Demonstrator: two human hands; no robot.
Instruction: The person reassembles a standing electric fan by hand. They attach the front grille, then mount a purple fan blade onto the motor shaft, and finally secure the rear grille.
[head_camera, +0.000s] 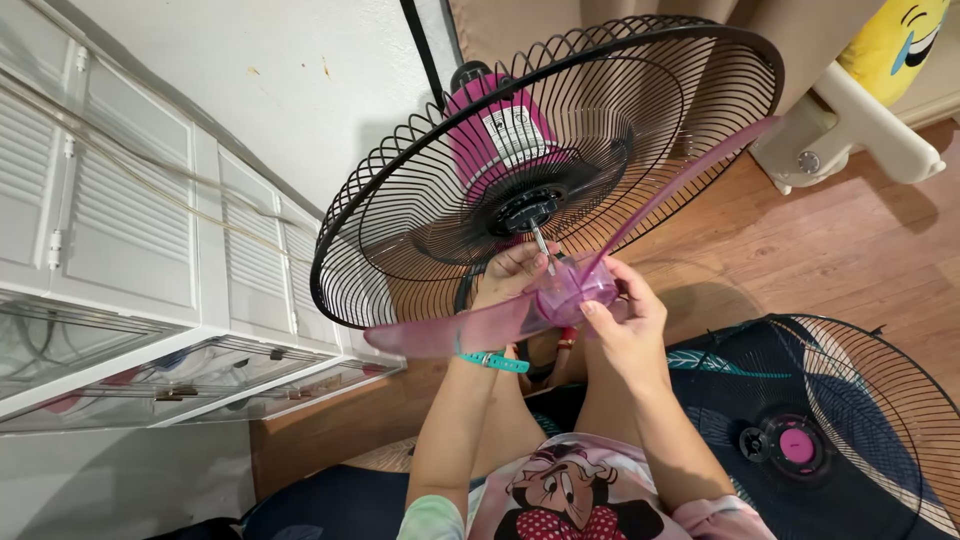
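Observation:
A translucent pink fan blade set (470, 328) is held by its round hub just under the metal shaft (541, 243) of a standing fan. My left hand (512, 272) grips the hub's far side, fingers by the shaft. My right hand (625, 318) clasps the hub's near side. The fan's black wire rear guard (400, 180) tilts toward me, with the pink motor housing (497, 130) behind it. One blade (690, 175) sweeps up to the right across the guard.
The fan's black front guard (880, 400) with a pink centre cap (797, 446) lies on the floor at the right. White louvred cabinet doors (130, 230) stand at the left. A white plastic piece (860, 125) and wooden floor (830, 240) lie at the upper right.

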